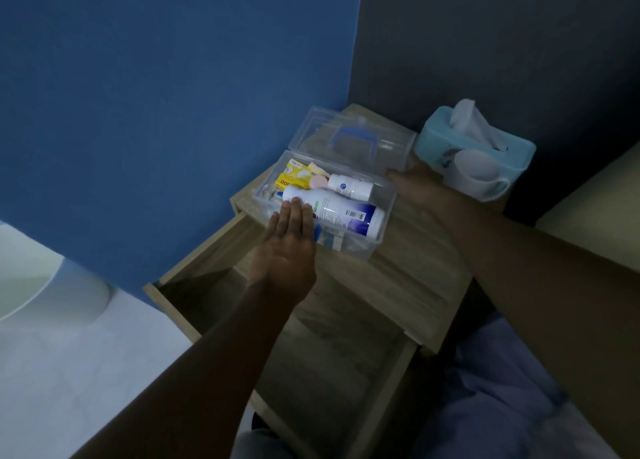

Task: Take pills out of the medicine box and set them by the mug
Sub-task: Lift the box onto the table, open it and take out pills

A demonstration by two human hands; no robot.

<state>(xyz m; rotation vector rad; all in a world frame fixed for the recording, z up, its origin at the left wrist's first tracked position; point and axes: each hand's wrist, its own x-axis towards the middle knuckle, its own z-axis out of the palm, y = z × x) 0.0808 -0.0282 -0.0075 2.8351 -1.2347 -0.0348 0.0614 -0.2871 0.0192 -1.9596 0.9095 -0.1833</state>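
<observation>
Neither grip has closed on anything yet: the left hand (289, 247) is flat, fingers straight and together, reaching into the open medicine box (388, 212) with its fingertips touching the large white bottle (343, 212) that lies on its side. The right hand (417, 188) rests at the far end of the box, seemingly steadying it; whether its fingers are curled or apart cannot be told, since they are hidden behind the box wall.

The box sits on the wooden bench (408, 275), its clear lid (353, 136) thrown back. Inside, beyond the large bottle, lie a small white bottle (349, 186), a yellow packet (294, 178) and some pink tablets (318, 181). The mug (476, 178) stands just beside the right hand, in front of the tissue box (433, 140).

Opening looks done. Picking out the pills and setting them by the mug are both left; no pills lie near the mug so far.
</observation>
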